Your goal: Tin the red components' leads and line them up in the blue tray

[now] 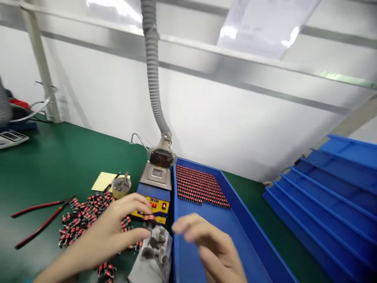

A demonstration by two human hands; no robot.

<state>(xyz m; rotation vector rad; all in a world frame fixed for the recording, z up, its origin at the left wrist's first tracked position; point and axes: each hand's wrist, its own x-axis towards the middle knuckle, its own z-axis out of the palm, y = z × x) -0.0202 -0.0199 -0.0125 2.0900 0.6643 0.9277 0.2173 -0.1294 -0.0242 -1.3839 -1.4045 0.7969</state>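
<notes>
While both hands reach in low around the machine [161,207] with the yellow front, I can see the left hand [118,222] just to its front left, fingers and thumb stretched toward each other. Between their tips, right before the machine, shows a small red-and-black part [149,217], but it is blurred, and from where I stand I cannot tell whether the fingers are pinched on it. The right hand [213,239] hovers to the front right of the machine, its fingers bent and its thumb apart from them, over the near stretch of a blue tray [247,243].

That tray lies along the machine's right side, and at its far end similar parts [202,186] are set out in tight, even rows. Left of the machine, a loose pile of parts [85,214] spreads over the green table [50,157], with red-handled pliers [54,215] lying opened just beyond it. A stained grey cloth [154,259] is bunched in front of the machine, beside the tray's wall. To the machine's back left, a small cup [121,186] of grey stuff stands by a sheet of yellow paper [102,181].

Over the back of the machine hangs a metal hood [161,153] on a ribbed hose [153,70]. Well off to its right, more blue trays [321,204] lean in an overlapping stack.
</notes>
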